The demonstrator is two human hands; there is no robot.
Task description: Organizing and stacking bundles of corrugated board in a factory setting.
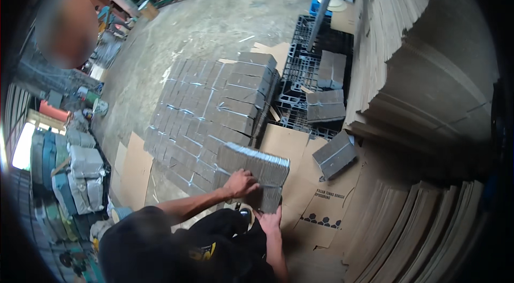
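Observation:
A tied bundle of flat cardboard pieces (254, 164) is tilted in front of me, its layered edges showing and a pale band of edges along its top. My left hand (241, 183) is closed on the bundle's near left side, fingers curled near the string around it. Beneath the near corner, my right hand (269, 220) grips the bundle, with part of its fingers hidden. Just beyond and to the left stands a wide block of similar string-tied bundles (198, 103), which the held bundle overlaps in view.
Black plastic pallets (297, 69) at the far right carry several tied bundles. Another bundle (335, 154) lies on flattened cardboard (321, 205) to my right. Tall stacks of cardboard sheets (428, 69) line the right side. Wrapped sacks (85, 162) are piled at left.

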